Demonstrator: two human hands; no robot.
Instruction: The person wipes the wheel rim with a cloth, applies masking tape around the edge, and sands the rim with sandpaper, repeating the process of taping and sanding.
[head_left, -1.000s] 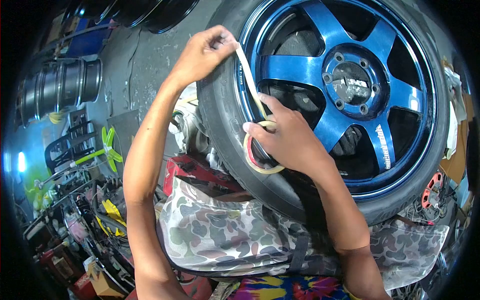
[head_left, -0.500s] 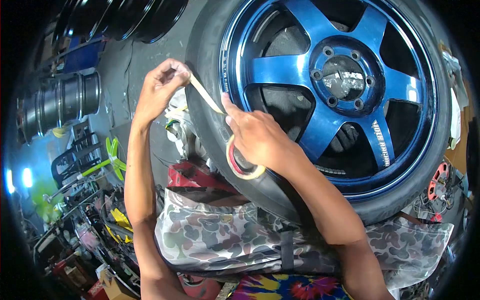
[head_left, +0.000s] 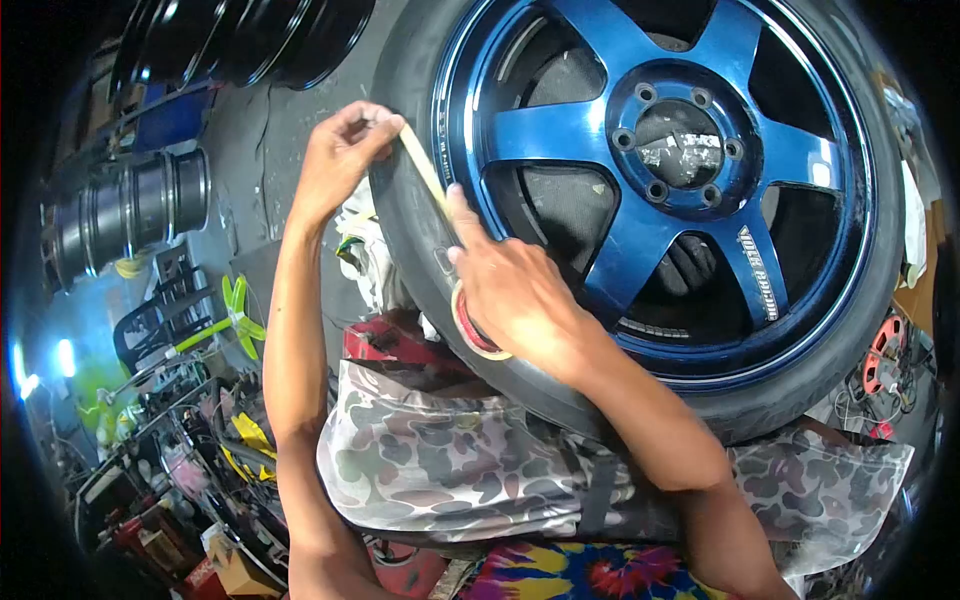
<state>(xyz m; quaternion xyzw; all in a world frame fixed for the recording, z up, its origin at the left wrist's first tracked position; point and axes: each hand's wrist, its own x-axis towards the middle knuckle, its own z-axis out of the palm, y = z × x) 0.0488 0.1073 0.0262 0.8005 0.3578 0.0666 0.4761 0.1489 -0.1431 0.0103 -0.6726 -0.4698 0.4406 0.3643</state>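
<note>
Stained grey floor (head_left: 265,140). Well left of the blue wheel (head_left: 545,135), lying stacked: silver rims (head_left: 130,210). Up-left of the wheel: black rims (head_left: 250,35).

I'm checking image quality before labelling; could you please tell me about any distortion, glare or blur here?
Head view: strong fisheye bend with black corners; glare streaks on the blue wheel; left hand, right hand and tape look sharp; clutter at lower left is dim.
</note>
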